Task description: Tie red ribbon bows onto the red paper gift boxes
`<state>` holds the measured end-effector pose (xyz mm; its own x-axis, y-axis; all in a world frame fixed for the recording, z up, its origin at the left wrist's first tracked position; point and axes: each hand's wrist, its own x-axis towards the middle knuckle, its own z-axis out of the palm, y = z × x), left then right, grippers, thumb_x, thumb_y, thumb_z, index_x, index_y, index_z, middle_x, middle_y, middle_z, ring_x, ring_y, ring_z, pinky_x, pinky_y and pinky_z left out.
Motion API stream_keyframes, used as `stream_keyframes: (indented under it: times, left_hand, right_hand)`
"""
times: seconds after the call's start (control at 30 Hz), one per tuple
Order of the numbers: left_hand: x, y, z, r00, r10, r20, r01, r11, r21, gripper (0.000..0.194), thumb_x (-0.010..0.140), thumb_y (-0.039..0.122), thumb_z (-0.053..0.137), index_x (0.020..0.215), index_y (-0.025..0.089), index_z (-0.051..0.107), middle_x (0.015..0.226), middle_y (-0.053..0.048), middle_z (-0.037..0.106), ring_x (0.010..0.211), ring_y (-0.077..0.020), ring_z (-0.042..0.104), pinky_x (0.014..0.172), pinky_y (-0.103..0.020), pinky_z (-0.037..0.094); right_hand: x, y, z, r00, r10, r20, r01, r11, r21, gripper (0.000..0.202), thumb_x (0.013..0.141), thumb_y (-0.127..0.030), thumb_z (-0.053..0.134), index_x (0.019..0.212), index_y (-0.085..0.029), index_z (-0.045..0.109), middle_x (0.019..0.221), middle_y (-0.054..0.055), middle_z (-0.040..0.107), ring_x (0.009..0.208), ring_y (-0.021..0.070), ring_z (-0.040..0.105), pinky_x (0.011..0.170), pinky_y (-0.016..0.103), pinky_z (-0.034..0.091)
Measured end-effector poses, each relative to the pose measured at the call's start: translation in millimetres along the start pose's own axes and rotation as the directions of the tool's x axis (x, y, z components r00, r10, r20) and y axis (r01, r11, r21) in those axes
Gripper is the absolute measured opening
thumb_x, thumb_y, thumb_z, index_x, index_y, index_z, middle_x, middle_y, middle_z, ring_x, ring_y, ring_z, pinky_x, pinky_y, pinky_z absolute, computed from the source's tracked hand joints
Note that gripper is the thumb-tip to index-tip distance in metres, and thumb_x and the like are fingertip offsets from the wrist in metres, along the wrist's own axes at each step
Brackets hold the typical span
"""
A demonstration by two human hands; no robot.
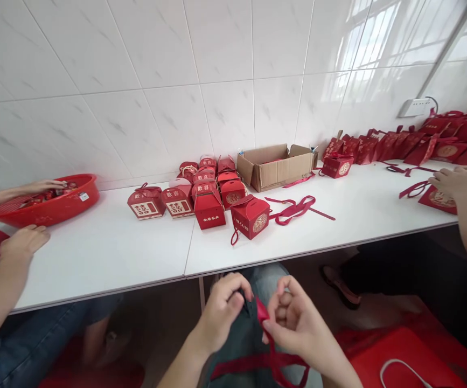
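Over my lap, below the table edge, my right hand (290,318) pinches a dark red ribbon (262,311) between thumb and finger; the rest of the ribbon hangs in loops across my legs. Close by on its left, my left hand (229,310) is curled round a small dark object, perhaps scissors, mostly hidden by the fingers. On the table ahead stands a red box (250,217) with a gold round pattern and a cord loop. A looped red ribbon (298,210) lies to the right of that box.
Several red boxes (179,200) stand left of centre, before an open cardboard box (284,171). A red basin (67,202) is at the left, with a person's hands near it. Another person's hand (465,188) holds a red box at the right. More red boxes line the wall.
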<state>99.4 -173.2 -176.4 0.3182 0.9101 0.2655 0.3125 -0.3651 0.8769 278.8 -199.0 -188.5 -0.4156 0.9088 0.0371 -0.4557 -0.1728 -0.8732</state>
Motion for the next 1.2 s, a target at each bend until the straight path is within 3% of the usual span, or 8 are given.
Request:
stream_keyframes:
  times: [0.1, 0.27, 0.37, 0.63, 0.77, 0.83, 0.97, 1.2]
  left_hand:
    - [-18, 12, 15.8, 0.995, -0.098, 0.013, 0.098, 0.995, 0.006, 0.039, 0.085, 0.050, 0.051, 0.064, 0.016, 0.053, 0.068, -0.003, 0.056, 0.066, -0.0144, 0.051, 0.065, -0.028, 0.039]
    - [-19, 7, 16.9, 0.980, -0.179, -0.092, 0.176, 0.984, -0.038, 0.033, 0.084, 0.035, 0.056, 0.058, 0.016, 0.051, 0.063, -0.001, 0.054, 0.060, -0.0107, 0.048, 0.059, -0.024, 0.037]
    - [-13, 9, 11.4, 0.987, -0.139, -0.078, 0.138, 0.990, -0.013, 0.031, 0.082, 0.033, 0.059, 0.058, 0.015, 0.052, 0.063, 0.000, 0.052, 0.059, -0.0098, 0.047, 0.057, -0.023, 0.037]
    - [3, 20, -4.3, 0.995, -0.074, 0.067, 0.068, 0.994, 0.085, 0.027, 0.073, 0.029, 0.069, 0.056, 0.015, 0.055, 0.065, 0.001, 0.052, 0.060, -0.0090, 0.048, 0.059, -0.022, 0.040]
    - [33, -3, -14.1, 0.978, -0.002, -0.209, 0.031, 0.990, 0.136, 0.021, 0.081, 0.039, 0.058, 0.083, 0.019, 0.058, 0.084, -0.003, 0.059, 0.080, -0.0155, 0.057, 0.073, -0.028, 0.045]
    - [60, -20, -19.9, 0.918, 0.032, -0.394, 0.077, 0.963, 0.257, 0.047, 0.072, 0.044, 0.067, 0.109, 0.021, 0.050, 0.110, -0.009, 0.056, 0.099, -0.0220, 0.055, 0.077, -0.034, 0.047]
    - [114, -48, -25.5, 0.919, 0.201, -0.338, 0.020, 0.834, 0.551, 0.099, 0.053, 0.055, 0.077, 0.133, 0.019, 0.031, 0.134, -0.017, 0.041, 0.124, -0.0336, 0.038, 0.102, -0.051, 0.033]
    - [152, -58, -25.2, 0.914, 0.129, -0.386, 0.059, 0.897, 0.438, 0.088, 0.060, 0.053, 0.072, 0.128, 0.019, 0.028, 0.130, -0.016, 0.039, 0.120, -0.0295, 0.046, 0.096, -0.043, 0.041]
  right_hand:
    - [1, 7, 7, 0.995, 0.056, 0.078, -0.054, 0.998, -0.028, 0.040, 0.078, -0.027, 0.070, 0.088, -0.024, 0.032, 0.073, -0.008, 0.050, 0.059, 0.0067, 0.058, 0.057, 0.020, 0.045]
    - [2, 8, 5, 0.998, 0.045, 0.049, -0.041, 0.996, -0.074, 0.038, 0.077, -0.028, 0.071, 0.089, -0.023, 0.035, 0.080, -0.006, 0.050, 0.062, 0.0048, 0.054, 0.059, 0.019, 0.042]
    - [5, 9, -1, 0.990, 0.115, 0.084, -0.105, 0.988, -0.116, 0.034, 0.078, -0.034, 0.068, 0.092, -0.022, 0.040, 0.088, -0.004, 0.052, 0.059, 0.0040, 0.052, 0.052, 0.018, 0.037]
    - [8, 2, -9, 0.987, 0.086, 0.133, -0.042, 0.951, -0.306, 0.028, 0.079, -0.036, 0.067, 0.067, -0.015, 0.053, 0.060, -0.004, 0.049, 0.058, 0.0071, 0.042, 0.057, 0.021, 0.034]
    - [7, 0, -9, 0.995, 0.073, 0.072, -0.055, 0.971, -0.232, 0.027, 0.077, -0.036, 0.069, 0.069, -0.014, 0.055, 0.062, -0.001, 0.056, 0.060, 0.0085, 0.048, 0.060, 0.022, 0.037]
    - [7, -1, -8, 0.996, 0.068, 0.061, -0.058, 0.987, -0.150, 0.026, 0.076, -0.036, 0.070, 0.070, -0.014, 0.056, 0.064, 0.001, 0.061, 0.062, 0.0103, 0.054, 0.063, 0.024, 0.040]
    - [6, -5, -4, 0.995, 0.078, 0.068, -0.068, 0.987, -0.146, 0.025, 0.066, -0.032, 0.078, 0.068, -0.013, 0.062, 0.061, 0.003, 0.065, 0.060, 0.0120, 0.057, 0.061, 0.024, 0.043]
    - [-1, -22, -2, 0.996, 0.038, 0.086, -0.020, 0.979, -0.202, 0.021, 0.075, -0.034, 0.071, 0.072, -0.013, 0.069, 0.065, 0.005, 0.068, 0.063, 0.0139, 0.061, 0.064, 0.027, 0.047]
